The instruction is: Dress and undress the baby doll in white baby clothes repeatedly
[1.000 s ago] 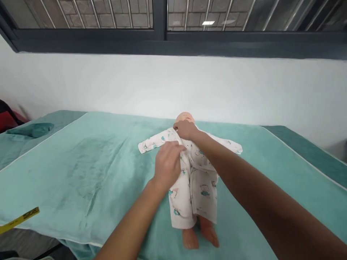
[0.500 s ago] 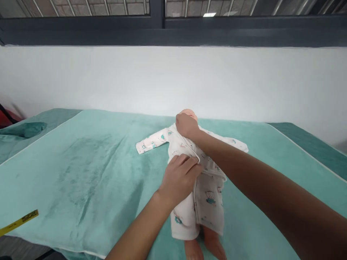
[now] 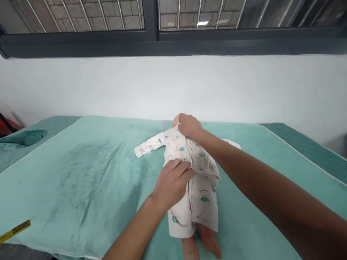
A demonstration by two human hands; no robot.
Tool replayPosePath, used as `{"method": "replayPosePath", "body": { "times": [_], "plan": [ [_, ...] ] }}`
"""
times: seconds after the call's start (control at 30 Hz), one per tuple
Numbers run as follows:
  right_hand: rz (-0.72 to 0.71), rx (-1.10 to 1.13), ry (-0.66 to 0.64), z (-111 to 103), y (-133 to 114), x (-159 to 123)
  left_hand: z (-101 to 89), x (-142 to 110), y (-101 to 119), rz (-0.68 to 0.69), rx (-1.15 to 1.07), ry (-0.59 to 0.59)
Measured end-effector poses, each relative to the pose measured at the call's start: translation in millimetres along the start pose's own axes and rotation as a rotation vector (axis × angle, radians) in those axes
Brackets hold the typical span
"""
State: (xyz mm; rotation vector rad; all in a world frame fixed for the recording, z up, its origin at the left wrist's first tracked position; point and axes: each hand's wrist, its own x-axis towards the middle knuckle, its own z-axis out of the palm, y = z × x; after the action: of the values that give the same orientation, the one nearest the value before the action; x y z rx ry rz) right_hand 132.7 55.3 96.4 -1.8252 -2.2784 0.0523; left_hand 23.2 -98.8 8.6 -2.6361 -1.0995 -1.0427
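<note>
A baby doll (image 3: pixel 190 249) lies on its back, head toward the wall and bare feet toward me. It wears a white baby top (image 3: pixel 173 144) with teal printed figures, and white trousers (image 3: pixel 177 231) show below. My left hand (image 3: pixel 172 182) is closed on the top's front edge at the belly, fingers pinching the trim. Up at the neckline, my right hand (image 3: pixel 189 126) is closed on the collar and covers much of the doll's head. One sleeve (image 3: pixel 149 145) stretches out to the left; my right forearm hides most of the other.
A teal sheet (image 3: pixel 67 173) covers the bed, with darker green cloth (image 3: pixel 306 148) along its sides. Behind it rise a white wall (image 3: pixel 108 86) and a dark window frame (image 3: pixel 81 45). Yellow tape (image 3: pixel 16 231) is at the lower left, a red object (image 3: pixel 8 127) at the far left.
The camera view has tilted up slightly. My right hand has drawn the top's front edge across, and the chest panel now lies flatter. My left hand keeps its grip at the belly.
</note>
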Motion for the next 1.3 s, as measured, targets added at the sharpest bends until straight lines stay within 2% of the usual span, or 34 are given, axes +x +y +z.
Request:
{"method": "replayPosePath", "body": {
  "times": [0.1, 0.17, 0.27, 0.33, 0.4, 0.43, 0.5, 0.57, 0.7, 0.8, 0.87, 1.03, 1.2, 1.3],
  "plan": [
    [0.161, 0.119, 0.077, 0.0, 32.5, -8.2, -9.7, 3.0, -1.1, -0.120, -0.278, -0.057],
    [0.240, 0.202, 0.119, 6.7, 49.6, -16.8, -15.8, 12.7, -10.4, -0.335, -0.538, -0.051],
    [0.317, 0.259, 0.105, 18.5, 60.4, -28.7, -16.9, 39.9, -39.9, -0.686, -0.723, 0.098],
    [0.333, 0.277, 0.072, 22.6, 58.2, -31.7, -9.4, 64.4, -64.3, -0.774, -0.682, 0.182],
    [0.304, 0.260, 0.044, 22.3, 51.9, -28.9, 3.1, 90.1, -85.5, -0.793, -0.646, 0.178],
    [0.280, 0.232, 0.028, 21.2, 48.4, -25.7, 10.2, 102.1, -93.6, -0.791, -0.612, 0.136],
    [0.244, 0.158, 0.001, 19.1, 43.2, -17.4, 24.0, 121.6, -104.2, -0.792, -0.515, 0.041],
    [0.220, 0.106, -0.012, 19.9, 42.1, -9.6, 35.6, 133.8, -109.1, -0.804, -0.415, -0.006],
    [0.210, 0.149, 0.060, 30.4, 49.8, -3.0, 49.7, 138.6, -111.2, -0.827, -0.314, 0.040],
    [0.234, 0.192, 0.153, 36.2, 53.2, -4.1, 53.3, 133.9, -112.3, -0.774, -0.269, 0.056],
    [0.248, 0.239, 0.202, 35.9, 51.6, -4.2, 54.1, 130.0, -113.7, -0.724, -0.266, 0.111],
    [0.266, 0.531, 0.287, 28.4, 43.5, 5.0, 52.3, 123.8, -117.6, -0.655, -0.418, 0.255],
    [0.241, 0.725, 0.335, 33.3, 42.2, 9.4, 46.3, 124.3, -116.8, -0.839, -0.841, 0.275],
    [0.215, 0.854, 0.319, 42.0, 47.3, 4.2, 46.6, 126.0, -115.4, -0.879, -0.936, 0.241]
  ]
}}
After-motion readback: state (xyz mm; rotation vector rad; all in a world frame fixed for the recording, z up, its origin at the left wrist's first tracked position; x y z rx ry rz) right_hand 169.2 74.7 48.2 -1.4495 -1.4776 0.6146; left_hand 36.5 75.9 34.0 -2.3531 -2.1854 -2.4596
